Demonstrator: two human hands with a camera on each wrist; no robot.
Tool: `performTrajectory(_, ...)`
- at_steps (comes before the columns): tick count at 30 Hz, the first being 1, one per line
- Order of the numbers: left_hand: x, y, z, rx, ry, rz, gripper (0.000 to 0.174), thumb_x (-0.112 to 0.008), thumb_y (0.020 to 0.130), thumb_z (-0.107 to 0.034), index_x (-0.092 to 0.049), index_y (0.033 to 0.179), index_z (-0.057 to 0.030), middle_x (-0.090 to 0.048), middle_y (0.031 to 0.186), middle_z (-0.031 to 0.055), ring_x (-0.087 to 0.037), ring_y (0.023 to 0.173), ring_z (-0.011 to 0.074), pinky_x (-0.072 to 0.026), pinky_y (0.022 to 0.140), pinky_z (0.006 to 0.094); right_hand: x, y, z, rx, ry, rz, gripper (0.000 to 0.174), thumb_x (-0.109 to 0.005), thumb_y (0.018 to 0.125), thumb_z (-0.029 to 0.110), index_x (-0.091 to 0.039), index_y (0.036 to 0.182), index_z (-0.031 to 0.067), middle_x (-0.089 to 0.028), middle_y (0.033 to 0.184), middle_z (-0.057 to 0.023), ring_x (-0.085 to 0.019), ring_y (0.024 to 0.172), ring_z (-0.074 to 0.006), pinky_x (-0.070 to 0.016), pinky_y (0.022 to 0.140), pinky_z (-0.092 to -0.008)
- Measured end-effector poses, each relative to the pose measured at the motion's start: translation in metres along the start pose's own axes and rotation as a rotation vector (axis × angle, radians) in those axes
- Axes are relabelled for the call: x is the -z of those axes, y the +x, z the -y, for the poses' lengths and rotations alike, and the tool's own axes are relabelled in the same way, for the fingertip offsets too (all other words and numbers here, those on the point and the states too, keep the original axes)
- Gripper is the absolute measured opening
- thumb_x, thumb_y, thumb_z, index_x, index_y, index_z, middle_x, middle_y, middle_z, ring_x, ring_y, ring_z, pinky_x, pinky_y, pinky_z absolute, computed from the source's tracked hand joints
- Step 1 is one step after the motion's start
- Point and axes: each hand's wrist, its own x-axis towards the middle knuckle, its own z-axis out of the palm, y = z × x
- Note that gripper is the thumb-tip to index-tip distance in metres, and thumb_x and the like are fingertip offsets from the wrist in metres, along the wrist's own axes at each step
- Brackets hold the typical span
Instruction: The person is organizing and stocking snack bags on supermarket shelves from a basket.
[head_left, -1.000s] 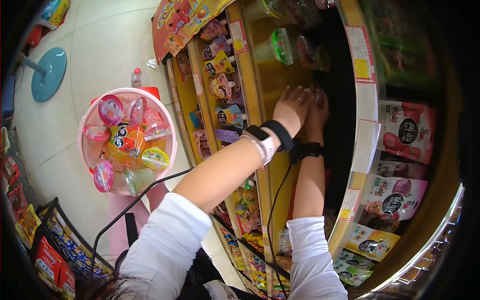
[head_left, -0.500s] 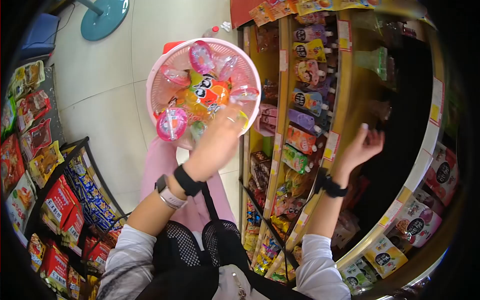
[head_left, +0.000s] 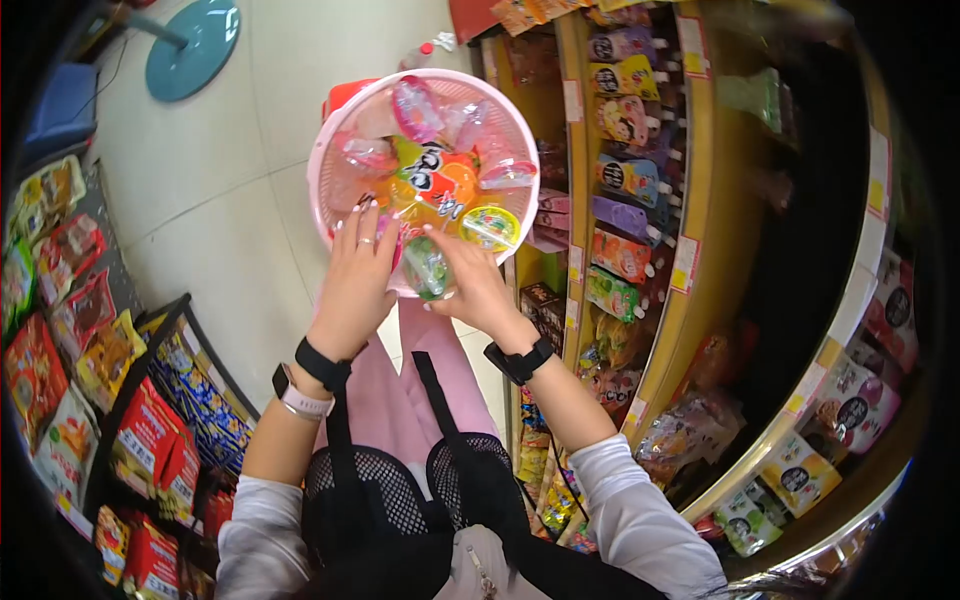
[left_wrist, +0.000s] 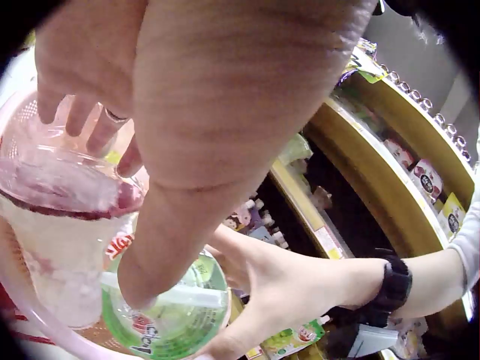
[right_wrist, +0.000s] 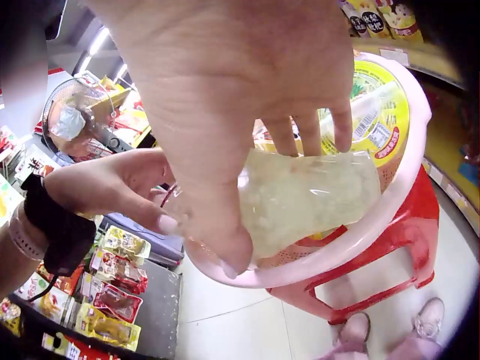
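Observation:
A pink plastic basket (head_left: 318,165) holds an orange printed bag (head_left: 440,185) ringed by several clear jelly cups with coloured lids. My right hand (head_left: 478,288) grips a pale jelly cup with a green lid (left_wrist: 180,326) at the near side, thumb on one side and fingers on the other. Over the near left part of the basket, my left hand (head_left: 362,262) reaches with extended fingers beside a purple-lidded jelly cup (left_wrist: 64,262). Its thumb overlaps the green lid in the left wrist view. A yellow-lidded jelly cup (head_left: 490,228) lies by the right rim.
Under the basket stands a red stool (right_wrist: 427,247). Wooden shelves (head_left: 735,200) with spouted pouches and bags rise on the right. On the left is a snack rack (head_left: 165,330). A small bottle (head_left: 415,55) and a blue round base (head_left: 195,50) are on the floor beyond.
Both hands were inside the right shelf a second ago. The left hand came across to the basket first, then the right hand left the shelf and took hold of the green-lidded jelly cup.

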Motion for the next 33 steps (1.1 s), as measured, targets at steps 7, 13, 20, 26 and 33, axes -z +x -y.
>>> performTrajectory(7,-0.018,0.017,-0.022,-0.119,-0.076,0.081,0.077,-0.066,0.056,0.005,-0.039,0.128,0.0017,-0.037,0.133,0.0239,-0.028,0.129,0.0391,-0.0255,0.107,0.0437,0.001,-0.001,-0.019,0.154,0.042,-0.056,0.086,-0.076,0.049,0.019,-0.041,0.126,0.0031,-0.053,0.114,-0.0173,-0.049,0.107,-0.0330,-0.0373,0.090,-0.0398)
performTrajectory(13,0.005,0.039,-0.043,-0.155,-0.227,0.179,0.067,-0.064,0.064,0.000,-0.039,0.126,0.0044,-0.050,0.120,0.0238,-0.045,0.116,0.0374,-0.0362,0.098,0.0424,0.030,-0.017,-0.014,-0.112,0.520,-0.180,0.088,-0.080,0.052,0.018,-0.037,0.128,0.0022,-0.053,0.116,-0.0158,-0.052,0.109,-0.0254,-0.0414,0.093,-0.0359)
performTrajectory(20,0.004,0.097,-0.145,-0.373,-0.689,0.120,0.062,-0.065,0.078,-0.010,-0.035,0.131,-0.0013,-0.045,0.125,0.0202,-0.050,0.112,0.0274,-0.0492,0.082,0.0338,0.122,-0.064,-0.028,-0.149,0.853,-0.660,0.094,-0.083,0.052,0.005,-0.034,0.131,0.0021,-0.046,0.126,-0.0116,-0.049,0.112,-0.0226,-0.0423,0.096,-0.0350)
performTrajectory(26,-0.012,0.145,-0.281,-0.689,-0.806,-0.045,0.052,-0.056,0.085,-0.016,-0.036,0.131,-0.0035,-0.030,0.133,0.0313,-0.036,0.122,0.0452,-0.0373,0.099,0.0426,0.231,-0.098,-0.048,-0.052,0.616,-1.212,0.086,-0.078,0.061,0.000,-0.031,0.133,0.0036,-0.044,0.128,-0.0143,-0.049,0.113,-0.0249,-0.0439,0.095,-0.0363)
performTrajectory(33,-0.046,0.173,-0.342,-0.746,-0.634,-0.121,0.041,-0.052,0.084,-0.013,-0.045,0.122,-0.0014,-0.031,0.127,0.0378,-0.046,0.112,0.0462,-0.0462,0.088,0.0423,0.276,-0.102,-0.093,-0.089,0.683,-1.262,0.070,-0.064,0.079,-0.001,-0.025,0.136,0.0091,-0.048,0.123,-0.0154,-0.054,0.105,-0.0227,-0.0482,0.086,-0.0343)
